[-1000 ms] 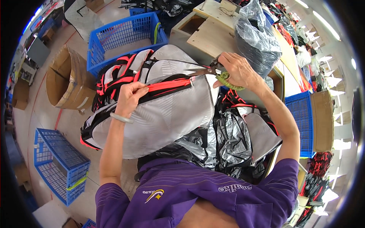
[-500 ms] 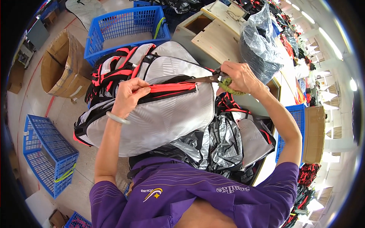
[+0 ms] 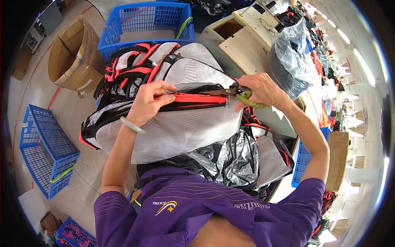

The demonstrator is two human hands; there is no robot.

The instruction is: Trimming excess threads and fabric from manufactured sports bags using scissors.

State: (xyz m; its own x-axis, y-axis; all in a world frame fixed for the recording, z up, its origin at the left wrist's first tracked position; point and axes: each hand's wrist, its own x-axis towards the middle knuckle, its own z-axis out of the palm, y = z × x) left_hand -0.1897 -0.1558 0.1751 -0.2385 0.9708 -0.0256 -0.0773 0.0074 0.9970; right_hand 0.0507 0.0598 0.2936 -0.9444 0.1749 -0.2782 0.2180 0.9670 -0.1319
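A grey-and-white bag [image 3: 181, 131] with black and red trim lies across my lap. Along its upper side runs a red-lined zipper opening [image 3: 199, 99]. At the left end of that opening, my left hand [image 3: 151, 103] is closed, thumb and fingers pinching the bag's edge. My right hand [image 3: 263, 90] is wrapped around scissors [image 3: 220, 92] whose handle is bound in green cord. Their dark blades point left and lie along the right end of the red strip. Whether they touch the fabric I cannot tell.
More red-and-black bags [image 3: 131, 68] are piled behind. A blue crate [image 3: 148, 24] and a cardboard box [image 3: 76, 57] stand beyond; another blue crate [image 3: 49, 152] is at left. To the right are a wooden bench [image 3: 251, 47], a clear plastic bag [image 3: 290, 61] and silver-black bags [image 3: 238, 160].
The view has shifted a little, so the surroundings sit further right at the top. Both hands keep their holds on the bag edge and the scissors, with the blades still at the opening's right end.
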